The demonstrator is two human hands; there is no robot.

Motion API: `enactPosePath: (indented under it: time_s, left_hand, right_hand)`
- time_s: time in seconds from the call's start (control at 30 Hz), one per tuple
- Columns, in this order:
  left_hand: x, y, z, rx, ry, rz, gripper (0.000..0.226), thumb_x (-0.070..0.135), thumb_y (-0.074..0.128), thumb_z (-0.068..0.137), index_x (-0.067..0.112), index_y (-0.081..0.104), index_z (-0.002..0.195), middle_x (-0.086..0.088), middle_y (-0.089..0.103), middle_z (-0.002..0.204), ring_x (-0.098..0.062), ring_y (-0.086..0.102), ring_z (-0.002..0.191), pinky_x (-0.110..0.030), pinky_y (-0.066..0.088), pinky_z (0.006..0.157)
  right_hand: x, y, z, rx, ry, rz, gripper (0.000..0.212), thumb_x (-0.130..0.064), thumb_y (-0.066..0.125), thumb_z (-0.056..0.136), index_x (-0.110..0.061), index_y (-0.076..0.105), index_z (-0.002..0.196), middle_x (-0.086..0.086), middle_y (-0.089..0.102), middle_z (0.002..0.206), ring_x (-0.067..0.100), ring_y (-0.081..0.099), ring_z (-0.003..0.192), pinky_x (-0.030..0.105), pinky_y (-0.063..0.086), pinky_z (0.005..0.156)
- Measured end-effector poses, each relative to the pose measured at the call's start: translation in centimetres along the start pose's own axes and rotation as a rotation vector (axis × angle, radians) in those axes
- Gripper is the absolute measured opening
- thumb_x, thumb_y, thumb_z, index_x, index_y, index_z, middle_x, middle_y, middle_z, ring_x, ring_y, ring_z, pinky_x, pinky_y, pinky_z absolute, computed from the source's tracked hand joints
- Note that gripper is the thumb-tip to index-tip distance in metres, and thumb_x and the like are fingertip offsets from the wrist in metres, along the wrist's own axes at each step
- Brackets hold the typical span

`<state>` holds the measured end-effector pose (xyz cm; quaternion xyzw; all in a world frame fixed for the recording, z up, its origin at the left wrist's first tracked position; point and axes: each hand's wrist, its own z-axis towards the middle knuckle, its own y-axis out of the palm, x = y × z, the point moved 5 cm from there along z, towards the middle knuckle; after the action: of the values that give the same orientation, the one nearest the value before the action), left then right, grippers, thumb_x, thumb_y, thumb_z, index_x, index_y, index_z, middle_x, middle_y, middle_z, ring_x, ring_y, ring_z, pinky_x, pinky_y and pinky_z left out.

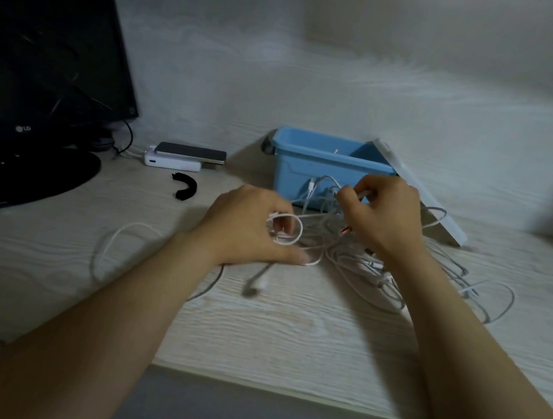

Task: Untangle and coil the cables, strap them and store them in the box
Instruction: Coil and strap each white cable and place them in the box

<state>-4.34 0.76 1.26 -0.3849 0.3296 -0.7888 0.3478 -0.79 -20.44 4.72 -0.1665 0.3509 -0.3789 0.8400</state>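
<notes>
A tangle of white cables point(358, 267) lies on the pale wooden desk in front of a blue plastic box point(307, 168). My left hand point(248, 230) holds a small coiled loop of white cable, thumb low against the desk, with a loose plug end hanging below it. My right hand point(388, 215) pinches a cable strand lifted from the tangle, just in front of the box. A black curved strap point(186, 187) lies on the desk to the left. The box's white lid point(421, 195) leans against its right side.
A dark monitor point(44, 55) on a round black base stands at the far left. A phone point(192, 153) lies on a white power bank point(173, 164) behind the strap. One cable loop point(109, 245) trails left. The desk's front edge point(282, 391) is near me.
</notes>
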Motion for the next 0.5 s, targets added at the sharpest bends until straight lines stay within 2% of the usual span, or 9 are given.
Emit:
enactPosePath:
  time_s: [0.1, 0.2, 0.23, 0.3, 0.37, 0.4, 0.5]
  left_hand:
    - [-0.2, 0.1, -0.1, -0.076, -0.022, 0.101, 0.051, 0.086, 0.076, 0.058, 0.041, 0.074, 0.083, 0.025, 0.071, 0.077, 0.003, 0.065, 0.076, -0.033, 0.057, 0.073]
    - [-0.5, 0.2, -0.1, -0.094, -0.016, 0.083, 0.034, 0.069, 0.08, 0.064, 0.041, 0.075, 0.082, 0.026, 0.071, 0.077, 0.004, 0.065, 0.076, -0.033, 0.059, 0.075]
    - [-0.6, 0.4, -0.1, -0.1, -0.013, 0.087, 0.029, 0.063, 0.079, 0.065, 0.04, 0.075, 0.081, 0.025, 0.071, 0.077, 0.003, 0.065, 0.076, -0.034, 0.059, 0.075]
    - [-0.9, 0.8, 0.0, -0.09, -0.013, 0.063, 0.021, 0.052, 0.074, 0.065, 0.036, 0.071, 0.078, 0.019, 0.071, 0.076, -0.002, 0.065, 0.074, -0.037, 0.059, 0.073]
    - [-0.9, 1.0, 0.3, -0.037, -0.011, -0.094, 0.015, 0.044, 0.072, 0.07, 0.03, 0.069, 0.074, 0.012, 0.07, 0.073, -0.009, 0.067, 0.072, -0.04, 0.059, 0.071]
    - [-0.8, 0.9, 0.4, 0.016, -0.01, -0.217, 0.015, 0.04, 0.071, 0.076, 0.025, 0.068, 0.074, 0.008, 0.07, 0.072, -0.012, 0.067, 0.071, -0.04, 0.059, 0.07]
    - [-0.6, -0.3, 1.1, 0.188, -0.097, -0.61, 0.02, 0.024, 0.063, 0.09, 0.013, 0.068, 0.074, -0.003, 0.072, 0.074, -0.016, 0.06, 0.059, -0.036, 0.05, 0.058]
  right_hand:
    - [0.1, -0.8, 0.1, 0.092, 0.027, -0.006, 0.022, -0.042, 0.059, 0.076, -0.026, 0.062, 0.06, -0.009, 0.056, 0.056, 0.019, 0.057, 0.062, 0.034, 0.046, 0.065]
    - [0.2, -0.6, 0.2, 0.075, 0.034, -0.014, 0.015, -0.043, 0.061, 0.075, -0.03, 0.068, 0.072, -0.002, 0.064, 0.074, 0.025, 0.063, 0.081, 0.043, 0.054, 0.077]
    - [0.2, -0.4, 0.1, 0.044, 0.023, 0.005, 0.012, -0.038, 0.064, 0.076, -0.03, 0.071, 0.082, -0.002, 0.065, 0.082, 0.023, 0.063, 0.085, 0.044, 0.054, 0.08]
    - [-0.3, 0.0, 0.0, -0.05, -0.047, 0.063, 0.025, -0.017, 0.07, 0.077, -0.028, 0.073, 0.099, -0.005, 0.067, 0.093, 0.018, 0.065, 0.091, 0.044, 0.055, 0.086]
    - [-1.5, 0.7, -0.5, -0.22, -0.147, 0.119, 0.044, 0.008, 0.063, 0.074, -0.027, 0.075, 0.097, -0.008, 0.074, 0.099, 0.009, 0.069, 0.096, 0.037, 0.057, 0.092]
    - [-2.0, 1.3, -0.8, -0.322, -0.175, 0.147, 0.048, 0.014, 0.06, 0.072, -0.027, 0.076, 0.093, -0.008, 0.077, 0.097, 0.006, 0.072, 0.095, 0.034, 0.059, 0.091]
    - [-2.8, 2.6, -1.5, -0.489, -0.189, 0.145, 0.038, 0.006, 0.065, 0.073, -0.024, 0.08, 0.09, -0.01, 0.078, 0.08, 0.003, 0.074, 0.078, 0.035, 0.062, 0.081]
